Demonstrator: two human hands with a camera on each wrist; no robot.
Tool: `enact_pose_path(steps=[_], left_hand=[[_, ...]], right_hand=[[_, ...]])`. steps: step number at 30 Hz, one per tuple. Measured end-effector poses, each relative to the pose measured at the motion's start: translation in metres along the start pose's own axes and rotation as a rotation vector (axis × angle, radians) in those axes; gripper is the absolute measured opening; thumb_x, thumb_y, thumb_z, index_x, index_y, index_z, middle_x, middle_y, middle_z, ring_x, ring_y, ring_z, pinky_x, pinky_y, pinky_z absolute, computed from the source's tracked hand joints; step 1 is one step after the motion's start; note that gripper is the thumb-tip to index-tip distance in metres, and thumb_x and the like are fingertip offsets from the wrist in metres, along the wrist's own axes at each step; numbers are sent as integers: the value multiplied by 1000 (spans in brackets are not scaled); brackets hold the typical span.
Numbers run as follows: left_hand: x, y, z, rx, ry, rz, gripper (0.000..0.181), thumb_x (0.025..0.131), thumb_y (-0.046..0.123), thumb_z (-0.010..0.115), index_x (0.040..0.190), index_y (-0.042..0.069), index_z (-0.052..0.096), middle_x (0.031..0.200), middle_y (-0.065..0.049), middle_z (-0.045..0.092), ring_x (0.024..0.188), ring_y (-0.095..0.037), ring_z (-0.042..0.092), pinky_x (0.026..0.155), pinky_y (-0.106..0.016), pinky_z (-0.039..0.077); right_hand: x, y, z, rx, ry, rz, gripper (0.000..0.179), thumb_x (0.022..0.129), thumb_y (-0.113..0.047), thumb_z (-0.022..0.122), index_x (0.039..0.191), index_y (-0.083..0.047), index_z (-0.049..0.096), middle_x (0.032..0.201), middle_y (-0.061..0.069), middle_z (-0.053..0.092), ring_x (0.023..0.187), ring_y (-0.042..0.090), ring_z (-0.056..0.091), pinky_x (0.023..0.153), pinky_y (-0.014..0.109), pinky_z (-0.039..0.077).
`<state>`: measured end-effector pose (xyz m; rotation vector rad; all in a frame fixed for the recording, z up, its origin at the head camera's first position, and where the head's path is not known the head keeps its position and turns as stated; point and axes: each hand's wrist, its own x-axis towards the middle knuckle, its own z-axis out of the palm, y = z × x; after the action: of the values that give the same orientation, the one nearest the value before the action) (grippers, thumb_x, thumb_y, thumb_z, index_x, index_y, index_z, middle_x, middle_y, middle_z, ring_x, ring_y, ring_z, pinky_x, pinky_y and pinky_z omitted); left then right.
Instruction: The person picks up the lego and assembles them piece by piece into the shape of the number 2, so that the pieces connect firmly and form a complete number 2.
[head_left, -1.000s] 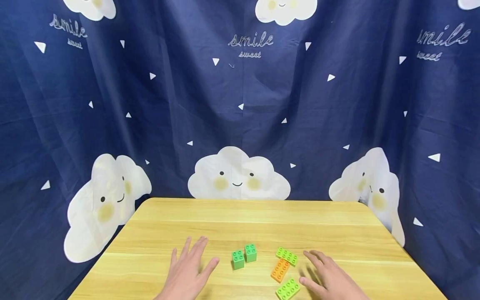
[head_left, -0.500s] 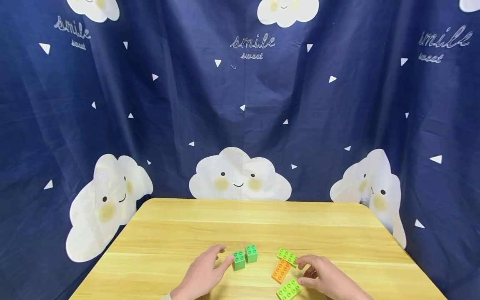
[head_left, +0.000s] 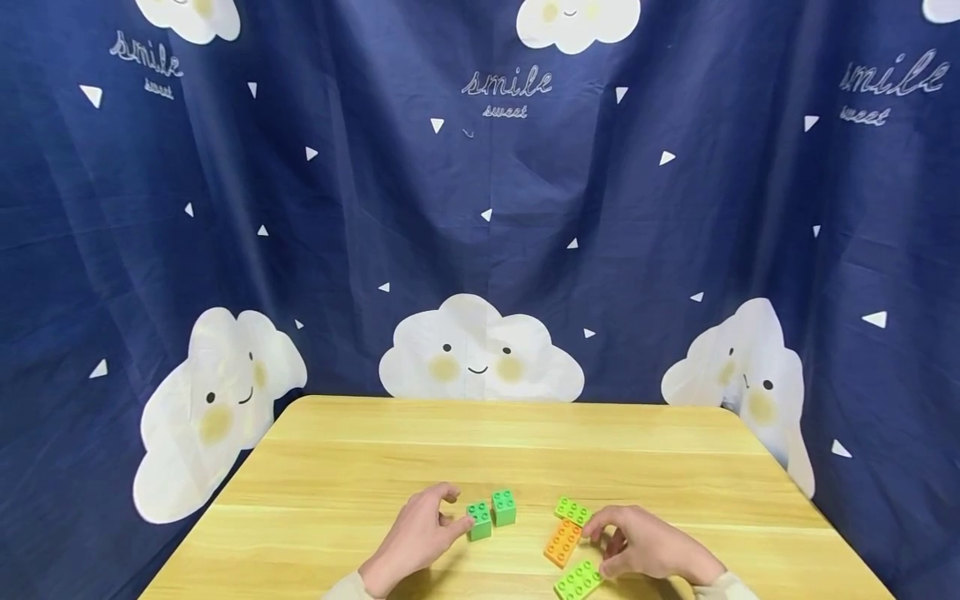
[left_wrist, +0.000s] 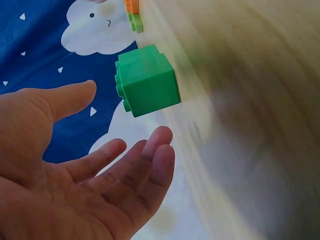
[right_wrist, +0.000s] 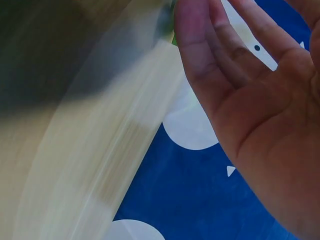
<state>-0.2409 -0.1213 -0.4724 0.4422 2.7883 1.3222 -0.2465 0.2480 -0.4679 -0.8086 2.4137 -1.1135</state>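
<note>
Two dark green building blocks with studs, a nearer one (head_left: 479, 522) and a farther one (head_left: 504, 507), stand side by side on the table. My left hand (head_left: 420, 533) is just left of the nearer block, its thumb tip overlapping that block's edge. The left wrist view shows the fingers apart and a green block (left_wrist: 150, 82) beyond them. My right hand (head_left: 641, 542) reaches over flat bricks: its fingertips are at a far lime brick (head_left: 572, 510) and an orange brick (head_left: 562, 543), the thumb at a near lime brick (head_left: 577, 579). Its palm (right_wrist: 265, 110) holds nothing visible.
The wooden table (head_left: 337, 450) has rounded far corners. Behind it hangs a dark blue curtain (head_left: 375, 208) printed with smiling clouds and white triangles. Pale sleeves show at both wrists.
My left hand has moved right to the nearer green block, its fingers bending from spread. The right hand has moved slightly left onto the bricks' edges, its fingers more bent. The bricks keep their layout.
</note>
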Motion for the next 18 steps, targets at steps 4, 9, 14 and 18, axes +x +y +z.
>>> enact_pose_path(steps=[4, 9, 14, 18], left_hand=[[4, 1, 2, -14, 2, -10, 51, 90, 30, 78, 126, -3, 63, 125, -20, 66, 86, -15, 66, 69, -34, 56], [6, 3, 4, -7, -19, -14, 48, 89, 30, 79, 124, 0, 65, 122, -16, 67, 89, -20, 66, 76, -44, 56], [6, 0, 5, 8, -38, -21, 42, 89, 29, 80, 119, 3, 67, 118, -13, 68, 89, -21, 66, 82, -53, 56], [6, -4, 6, -7, -59, -26, 39, 88, 27, 81, 117, 5, 67, 117, -13, 68, 86, -17, 64, 80, -51, 56]], right_hand=[[2, 0, 1, 0, -13, 2, 32, 83, -5, 83, 112, -8, 71, 108, 2, 67, 79, 5, 62, 69, 21, 53], [3, -1, 3, 36, -41, 10, 27, 81, -1, 83, 106, -9, 74, 102, 1, 69, 76, 6, 61, 67, 21, 53], [5, -2, 6, 53, -59, 24, 26, 80, 0, 83, 102, -11, 75, 97, 0, 70, 77, 7, 63, 68, 21, 53], [8, -4, 8, 67, -73, 18, 26, 80, 0, 83, 102, -10, 75, 96, -1, 70, 77, 8, 64, 69, 22, 54]])
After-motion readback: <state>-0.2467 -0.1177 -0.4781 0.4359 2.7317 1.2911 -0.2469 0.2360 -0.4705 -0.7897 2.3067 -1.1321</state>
